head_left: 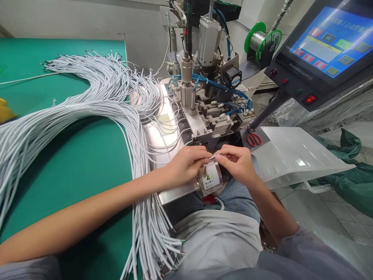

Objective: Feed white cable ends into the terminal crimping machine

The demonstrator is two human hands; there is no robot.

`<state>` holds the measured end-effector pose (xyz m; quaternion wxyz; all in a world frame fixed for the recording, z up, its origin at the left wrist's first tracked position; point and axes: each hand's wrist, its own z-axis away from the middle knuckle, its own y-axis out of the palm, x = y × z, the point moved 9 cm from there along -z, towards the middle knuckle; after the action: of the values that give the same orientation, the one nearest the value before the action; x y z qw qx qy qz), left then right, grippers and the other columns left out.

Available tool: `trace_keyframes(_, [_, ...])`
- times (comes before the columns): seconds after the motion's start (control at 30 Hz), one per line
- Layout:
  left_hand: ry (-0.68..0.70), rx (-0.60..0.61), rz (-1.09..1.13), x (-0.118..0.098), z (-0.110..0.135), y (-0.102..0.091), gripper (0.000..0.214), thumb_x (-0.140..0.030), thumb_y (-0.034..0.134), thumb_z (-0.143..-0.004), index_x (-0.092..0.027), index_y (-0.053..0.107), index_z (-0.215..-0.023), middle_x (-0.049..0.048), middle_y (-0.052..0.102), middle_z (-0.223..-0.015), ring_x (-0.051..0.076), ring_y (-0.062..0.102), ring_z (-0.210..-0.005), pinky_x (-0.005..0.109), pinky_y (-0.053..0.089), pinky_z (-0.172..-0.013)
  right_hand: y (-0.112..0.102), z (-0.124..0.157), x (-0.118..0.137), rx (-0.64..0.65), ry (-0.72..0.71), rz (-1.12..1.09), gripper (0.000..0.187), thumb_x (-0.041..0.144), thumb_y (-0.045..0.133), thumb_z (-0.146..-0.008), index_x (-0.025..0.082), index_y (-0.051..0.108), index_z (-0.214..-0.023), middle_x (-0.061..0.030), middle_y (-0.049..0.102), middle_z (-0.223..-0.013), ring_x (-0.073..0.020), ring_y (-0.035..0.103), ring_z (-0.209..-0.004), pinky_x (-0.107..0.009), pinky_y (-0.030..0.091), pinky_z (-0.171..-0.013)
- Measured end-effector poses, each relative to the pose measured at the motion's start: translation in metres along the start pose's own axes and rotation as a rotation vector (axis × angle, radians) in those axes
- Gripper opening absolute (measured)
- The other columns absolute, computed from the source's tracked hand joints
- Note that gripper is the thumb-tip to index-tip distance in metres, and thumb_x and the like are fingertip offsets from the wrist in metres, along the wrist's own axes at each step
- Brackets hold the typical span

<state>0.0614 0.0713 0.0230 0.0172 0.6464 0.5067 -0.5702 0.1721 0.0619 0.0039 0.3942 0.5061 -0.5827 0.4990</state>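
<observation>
Head view: I find the left hand (189, 161) and the right hand (237, 161) close together in front of the machine (186, 77), at its near edge. The left grip pinches a white cable (215, 156) between thumb and fingers; the right grip pinches the same cable close to its end. The cable lies across the short gap between the fingertips, above a metal part bearing a printed label (211, 177); I cannot trace the rest of its run. To the left, a large bundle of white cables (101, 109) spreads over the green counter (87, 155), its near ends hanging toward the lap. To the right, I note scissors with red handles (254, 139), a translucent bin (300, 151) and a lit touchscreen (335, 42). A green-flanged spool (258, 41) stands at the far right of the machine.
</observation>
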Motion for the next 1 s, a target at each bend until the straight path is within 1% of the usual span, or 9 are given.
trace_keyframes(0.1, [0.038, -0.060, -0.046, -0.003, 0.000, -0.004, 0.019, -0.011, 0.049, -0.085, -0.014, 0.067, -0.081, -0.0001, 0.057, -0.064, 0.008, 0.050, -0.060, 0.018, 0.039, -0.054, 0.002, 0.000, -0.003, -0.033, 0.014, -0.005, 0.014, 0.026, 0.065, -0.073, 0.016, 0.070, -0.066, 0.0021, 0.047, -0.055, -0.0079, 0.038, -0.051, -0.023, 0.029, -0.046])
trace_keyframes(0.23, [0.022, -0.126, -0.057, -0.005, 0.002, -0.005, 0.015, -0.009, 0.053, -0.083, -0.013, 0.066, -0.077, -0.0019, 0.055, -0.061, 0.006, 0.049, -0.056, 0.017, 0.039, -0.054, 0.005, 0.010, -0.004, -0.204, -0.027, -0.072, 0.015, 0.025, 0.062, -0.077, 0.016, 0.070, -0.070, 0.0017, 0.048, -0.058, -0.0081, 0.040, -0.052, -0.022, 0.031, -0.046])
trace_keyframes(0.33, [0.077, -0.113, -0.217, -0.010, 0.003, -0.005, 0.016, -0.011, 0.049, -0.084, -0.013, 0.065, -0.078, -0.0010, 0.054, -0.063, 0.007, 0.049, -0.056, 0.017, 0.038, -0.053, 0.003, 0.016, 0.011, -0.305, -0.152, 0.132, 0.016, 0.021, 0.059, -0.080, 0.015, 0.069, -0.070, 0.0031, 0.042, -0.054, -0.0076, 0.037, -0.050, -0.023, 0.029, -0.047])
trace_keyframes(0.43, [0.231, -0.058, -0.609, -0.020, 0.006, -0.001, 0.023, -0.005, 0.041, -0.083, -0.011, 0.064, -0.080, 0.0022, 0.054, -0.067, 0.010, 0.047, -0.057, 0.022, 0.036, -0.051, 0.006, 0.011, 0.022, -0.215, -0.224, 0.360, 0.019, 0.018, 0.057, -0.079, 0.015, 0.064, -0.061, 0.0042, 0.037, -0.051, -0.0071, 0.033, -0.048, -0.023, 0.027, -0.047])
trace_keyframes(0.53, [0.316, -0.009, -0.852, -0.021, 0.007, 0.005, 0.028, 0.000, 0.038, -0.079, -0.011, 0.063, -0.078, 0.0036, 0.054, -0.070, 0.013, 0.047, -0.059, 0.024, 0.035, -0.053, 0.009, 0.001, 0.012, -0.060, -0.156, 0.368, 0.023, 0.019, 0.056, -0.079, 0.015, 0.060, -0.057, 0.0045, 0.036, -0.050, -0.0067, 0.032, -0.047, -0.023, 0.026, -0.046])
trace_keyframes(0.6, [0.242, 0.014, -0.803, -0.014, 0.005, 0.005, 0.025, -0.003, 0.040, -0.079, -0.012, 0.063, -0.080, 0.0029, 0.053, -0.071, 0.012, 0.047, -0.060, 0.024, 0.035, -0.053, 0.009, -0.003, 0.008, -0.055, -0.142, 0.308, 0.022, 0.020, 0.056, -0.079, 0.015, 0.060, -0.058, 0.0047, 0.036, -0.050, -0.0068, 0.032, -0.047, -0.023, 0.026, -0.046])
trace_keyframes(0.7, [0.072, -0.019, -0.552, 0.000, 0.003, 0.002, 0.019, -0.011, 0.045, -0.085, -0.012, 0.064, -0.082, 0.0008, 0.052, -0.068, 0.010, 0.048, -0.059, 0.021, 0.036, -0.052, 0.007, -0.002, 0.004, -0.163, -0.167, 0.223, 0.024, 0.022, 0.056, -0.080, 0.015, 0.060, -0.058, 0.0042, 0.036, -0.051, -0.0074, 0.033, -0.049, -0.023, 0.026, -0.047])
trace_keyframes(0.8, [-0.001, -0.010, -0.387, 0.007, 0.002, 0.005, 0.024, -0.015, 0.043, -0.090, -0.012, 0.063, -0.075, 0.0003, 0.052, -0.065, 0.009, 0.049, -0.060, 0.019, 0.038, -0.055, 0.006, 0.001, -0.009, -0.240, -0.122, 0.153, 0.024, 0.026, 0.056, -0.081, 0.015, 0.061, -0.060, 0.0030, 0.040, -0.054, -0.0083, 0.035, -0.050, -0.024, 0.028, -0.048])
trace_keyframes(1.0, [-0.110, 0.206, -0.725, 0.029, 0.001, 0.015, 0.026, -0.014, 0.038, -0.090, -0.010, 0.063, -0.086, 0.0061, 0.054, -0.080, 0.011, 0.051, -0.058, 0.023, 0.041, -0.053, 0.003, -0.008, -0.059, -0.174, 0.096, 0.042, 0.018, 0.029, 0.054, -0.079, 0.016, 0.065, -0.071, -0.0017, 0.057, -0.068, -0.0131, 0.052, -0.065, -0.025, 0.041, -0.059])
